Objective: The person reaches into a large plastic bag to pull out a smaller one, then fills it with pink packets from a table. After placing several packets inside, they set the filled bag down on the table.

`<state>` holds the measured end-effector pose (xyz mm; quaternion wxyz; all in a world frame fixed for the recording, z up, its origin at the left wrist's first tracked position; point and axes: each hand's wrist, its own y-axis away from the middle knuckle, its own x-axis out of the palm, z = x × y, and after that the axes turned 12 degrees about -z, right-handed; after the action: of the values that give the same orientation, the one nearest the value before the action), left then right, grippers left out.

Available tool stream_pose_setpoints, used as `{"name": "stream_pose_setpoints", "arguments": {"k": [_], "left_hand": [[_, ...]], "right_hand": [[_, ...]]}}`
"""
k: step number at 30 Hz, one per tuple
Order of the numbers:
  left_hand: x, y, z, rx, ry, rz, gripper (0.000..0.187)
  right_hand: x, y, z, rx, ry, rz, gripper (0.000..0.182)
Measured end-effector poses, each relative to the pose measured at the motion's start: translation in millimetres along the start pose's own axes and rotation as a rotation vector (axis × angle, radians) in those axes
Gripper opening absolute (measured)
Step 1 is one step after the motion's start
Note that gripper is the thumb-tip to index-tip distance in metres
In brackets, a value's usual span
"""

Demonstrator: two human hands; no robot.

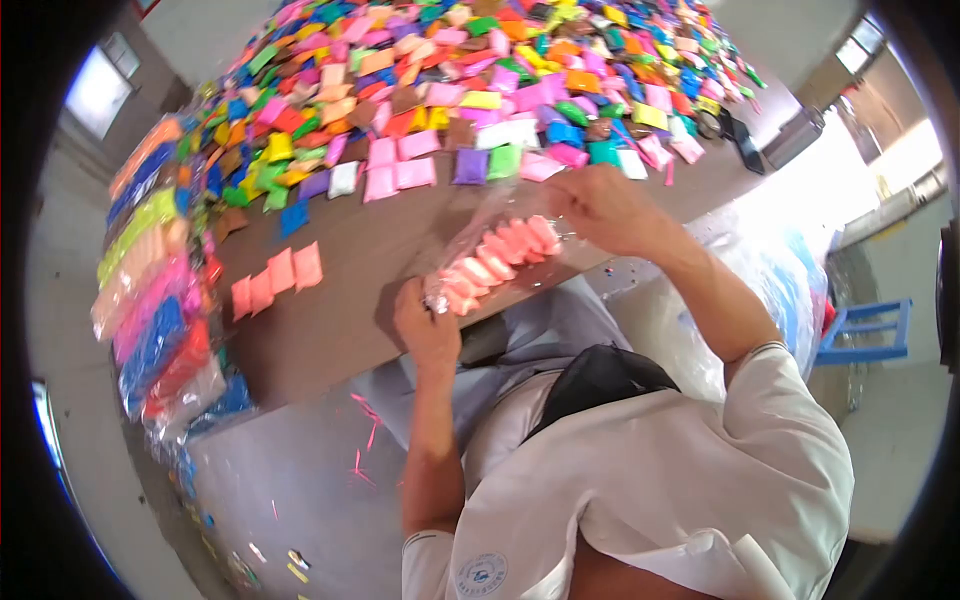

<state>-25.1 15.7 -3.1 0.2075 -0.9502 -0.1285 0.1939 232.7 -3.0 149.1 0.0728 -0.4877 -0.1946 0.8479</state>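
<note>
A clear plastic bag (pixel 480 232) with a row of coral-pink packets (pixel 495 262) in it is stretched between my two hands, tilted, at the table's front edge. My left hand (pixel 428 325) is closed on its lower left end. Up at the right, my right hand (pixel 605 210) pinches the bag's other end; some of its fingers are hidden. Left of the bag, a short row of several coral-pink packets (pixel 280 277) lies on the brown table (pixel 330 345), apart from both hands.
A large heap of small packets in many colours (pixel 480 80) covers the back of the table. Filled clear bags (pixel 155 270) are stacked along its left side. At the right are clear plastic sheeting (pixel 745 275) and a blue stool (pixel 870 330). Pink scraps (pixel 367 420) lie on the floor.
</note>
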Motion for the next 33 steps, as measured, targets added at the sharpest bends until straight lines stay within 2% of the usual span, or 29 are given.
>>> {"name": "stream_pose_setpoints", "arguments": {"k": [3,4,7,8,10,14,19,20,23,26,30,33], "left_hand": [[-1,0,-4,0.004,0.006,-0.022,0.021],[-1,0,-5,0.01,-0.001,-0.029,0.021],[-1,-1,-6,0.031,-0.009,-0.033,0.022],[-1,-1,-6,0.039,-0.006,-0.031,0.021],[-2,-1,-10,0.041,0.011,-0.046,0.022],[-2,-2,-9,0.066,0.006,-0.04,0.02],[-4,-1,-2,0.093,0.116,-0.002,0.009],[-3,-1,2,0.072,0.129,0.017,0.009],[-2,1,3,0.058,0.153,0.016,0.011],[-4,-1,0,0.098,0.158,-0.005,0.01],[-8,-3,-5,0.099,0.175,0.009,0.009],[-5,1,-3,0.037,0.164,0.0,0.01]], "right_hand": [[-8,-27,33,0.084,-0.277,0.098,0.017],[3,-38,31,-0.09,-0.241,0.036,0.018],[26,-77,60,-0.375,-0.256,0.034,0.016],[44,-91,63,-0.413,-0.229,0.039,0.018],[73,-116,90,-0.409,-0.269,0.143,0.022],[151,-157,139,-0.487,-0.094,0.415,0.026],[237,-166,171,-0.441,0.111,0.58,0.045],[248,-166,174,-0.412,0.129,0.586,0.051],[299,-164,152,-0.499,0.07,0.345,0.047],[246,-173,173,-0.355,0.136,0.623,0.045],[265,-195,182,-0.307,-0.055,0.385,0.046],[276,-200,193,-0.404,-0.121,0.406,0.048]]}}
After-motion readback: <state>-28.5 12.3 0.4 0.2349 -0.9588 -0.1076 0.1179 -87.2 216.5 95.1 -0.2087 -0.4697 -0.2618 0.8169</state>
